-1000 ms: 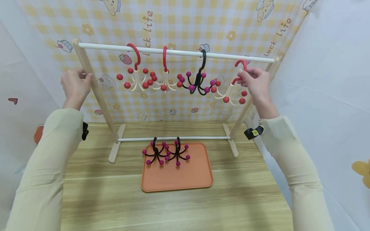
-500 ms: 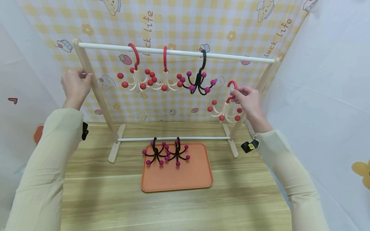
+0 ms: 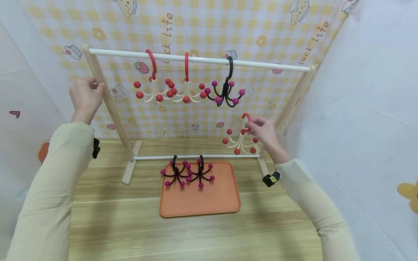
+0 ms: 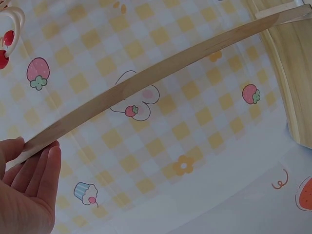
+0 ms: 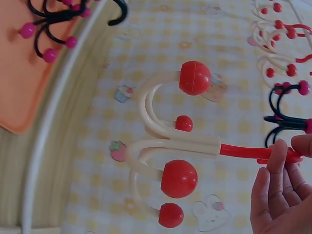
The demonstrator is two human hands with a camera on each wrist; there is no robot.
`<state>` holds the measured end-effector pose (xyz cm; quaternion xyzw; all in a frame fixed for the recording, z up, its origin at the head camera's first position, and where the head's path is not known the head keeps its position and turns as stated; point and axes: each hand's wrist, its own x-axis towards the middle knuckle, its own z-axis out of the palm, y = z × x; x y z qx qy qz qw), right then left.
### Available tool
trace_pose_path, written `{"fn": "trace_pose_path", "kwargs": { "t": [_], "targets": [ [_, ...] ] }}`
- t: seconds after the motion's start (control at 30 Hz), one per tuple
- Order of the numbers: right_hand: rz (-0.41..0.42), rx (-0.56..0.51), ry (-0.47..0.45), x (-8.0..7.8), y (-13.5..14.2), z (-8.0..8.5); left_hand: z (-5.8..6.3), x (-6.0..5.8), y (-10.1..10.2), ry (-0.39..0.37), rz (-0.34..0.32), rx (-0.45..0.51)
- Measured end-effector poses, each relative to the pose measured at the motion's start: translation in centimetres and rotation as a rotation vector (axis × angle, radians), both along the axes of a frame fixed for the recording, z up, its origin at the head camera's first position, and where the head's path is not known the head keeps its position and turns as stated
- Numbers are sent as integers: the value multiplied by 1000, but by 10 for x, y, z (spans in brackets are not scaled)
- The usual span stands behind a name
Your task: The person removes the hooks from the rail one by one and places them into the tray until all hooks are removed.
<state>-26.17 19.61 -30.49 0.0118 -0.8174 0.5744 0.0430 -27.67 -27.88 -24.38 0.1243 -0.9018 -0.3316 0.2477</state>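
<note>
My right hand pinches the red hook of a cream multi-arm hanger with red ball tips, held in the air below the top rail's right half. In the right wrist view the hanger's cream arms spread away from my fingers. My left hand grips the left wooden post of the rack, thumb and fingers on either side of it. From the white top rail hang two cream hangers with red hooks, one at left and one in the middle, plus a black hanger with magenta balls.
Two black hangers with magenta balls, one on the left and one on the right, lie on an orange tray on the wooden table. A white lower rail runs behind them. A checked cloth backs the rack.
My right hand has carried the red-hooked hanger down and to the left, away from the top rail's right end. The left-most hanging hanger has turned slightly. My left hand stays on the post.
</note>
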Motion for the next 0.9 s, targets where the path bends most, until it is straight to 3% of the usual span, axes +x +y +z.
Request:
{"fn": "trace_pose_path", "kwargs": {
  "t": [0.63, 0.9],
  "targets": [
    [88, -8, -110, 10, -30, -94, 1, 2, 0, -19, 9, 2],
    [77, 7, -140, 13, -36, -119, 1, 2, 0, -23, 3, 23]
  ]
}}
